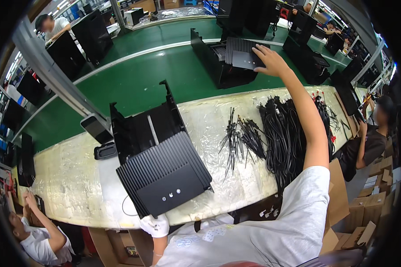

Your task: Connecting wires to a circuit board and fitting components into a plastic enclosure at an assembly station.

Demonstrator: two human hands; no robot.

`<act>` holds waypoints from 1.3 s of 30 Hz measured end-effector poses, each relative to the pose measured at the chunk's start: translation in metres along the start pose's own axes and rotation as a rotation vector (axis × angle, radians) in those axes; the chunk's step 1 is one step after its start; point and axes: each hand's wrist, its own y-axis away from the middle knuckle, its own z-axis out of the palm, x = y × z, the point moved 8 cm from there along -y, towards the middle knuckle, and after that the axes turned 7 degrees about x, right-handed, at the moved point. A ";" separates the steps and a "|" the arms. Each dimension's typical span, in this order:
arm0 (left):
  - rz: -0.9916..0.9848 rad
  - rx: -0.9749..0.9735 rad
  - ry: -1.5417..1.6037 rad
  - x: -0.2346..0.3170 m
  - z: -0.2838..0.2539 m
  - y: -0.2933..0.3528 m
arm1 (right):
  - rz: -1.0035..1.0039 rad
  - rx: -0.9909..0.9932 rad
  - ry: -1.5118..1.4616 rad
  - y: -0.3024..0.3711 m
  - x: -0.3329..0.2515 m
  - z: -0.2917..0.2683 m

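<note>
A black ribbed cover panel [165, 178] with three small round marks lies in front of me on the near worktable, over the near part of an open black housing [140, 127]. At its near left corner, my left hand [156, 226] in a white glove closes on the panel's edge, some fingertips hidden. My bare right hand [271, 61] reaches far to the right, fingers spread, touching the right end of a second black ribbed panel [243, 53]. That panel rests tilted on another black housing [229, 75], on the green conveyor.
Bundled black cables [283, 133] and loose black cable ties [249, 135] lie right of the near housing. A device on a stand [96, 127] is at its left, by a metal post [58, 66]. Co-workers sit left and right; cardboard boxes [365, 209] stand at lower right.
</note>
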 end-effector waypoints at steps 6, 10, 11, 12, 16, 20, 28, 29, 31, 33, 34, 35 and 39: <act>-0.096 -0.130 0.017 -0.025 0.014 0.022 | 0.135 -0.067 0.083 0.012 0.002 0.016; -0.095 -0.061 0.048 -0.035 0.016 0.027 | 0.194 -0.137 0.297 0.009 0.005 0.034; -0.057 -0.069 -0.001 -0.036 0.016 0.032 | 0.191 -0.161 0.236 0.004 0.007 0.034; -0.015 -0.077 -0.037 -0.034 0.018 0.034 | 0.195 -0.159 0.238 0.001 0.024 0.035; -0.046 -0.065 0.076 -0.021 0.012 0.022 | 0.317 -0.174 0.108 -0.006 0.064 0.038; -0.095 -0.145 0.007 -0.031 0.015 0.030 | 0.493 -0.152 -0.168 0.012 0.076 0.061; -0.045 -0.095 -0.063 -0.025 0.013 0.030 | 0.393 -0.163 0.019 0.008 0.057 0.032; -0.091 -0.144 -0.044 -0.025 0.012 0.028 | 0.369 -0.159 0.060 0.007 0.051 0.026; -0.136 -0.208 -0.009 -0.026 0.015 0.026 | 0.331 -0.078 0.039 0.006 0.043 0.012; -0.105 -0.200 0.020 -0.023 0.013 0.022 | 0.236 0.015 0.020 0.005 0.030 -0.007; -0.032 -0.129 0.014 -0.024 0.012 0.026 | 0.284 -0.130 0.125 0.006 0.031 -0.007; 0.021 -0.101 -0.005 -0.034 0.018 0.035 | 0.312 -0.192 0.162 0.016 0.035 -0.002; 0.003 -0.126 0.027 -0.035 0.021 0.031 | 0.330 -0.211 0.169 0.041 0.015 0.002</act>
